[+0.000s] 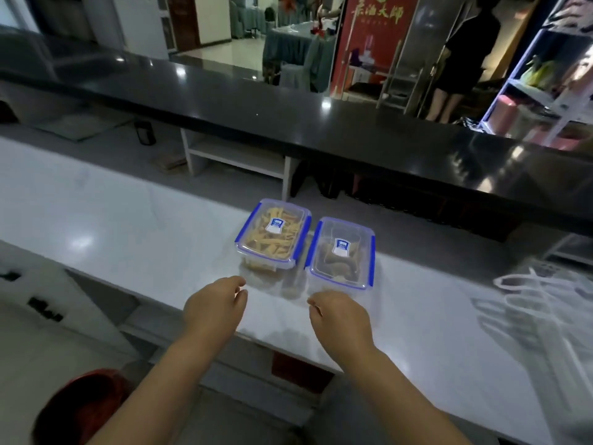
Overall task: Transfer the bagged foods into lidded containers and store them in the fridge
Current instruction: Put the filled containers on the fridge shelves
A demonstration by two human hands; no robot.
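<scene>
Two clear lidded plastic containers with blue clips (273,234) (340,253) sit mid-table (128,226), contents blurred. Left hand (214,303) and right hand (340,313) hover at the near edge, fingers loosely curled, holding nothing.

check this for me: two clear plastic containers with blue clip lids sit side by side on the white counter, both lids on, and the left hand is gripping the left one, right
Not quite. The head view shows the left hand holding nothing, short of the left clear plastic container with blue clip lid. The right container sits beside it on the white counter, both lids on.
</scene>
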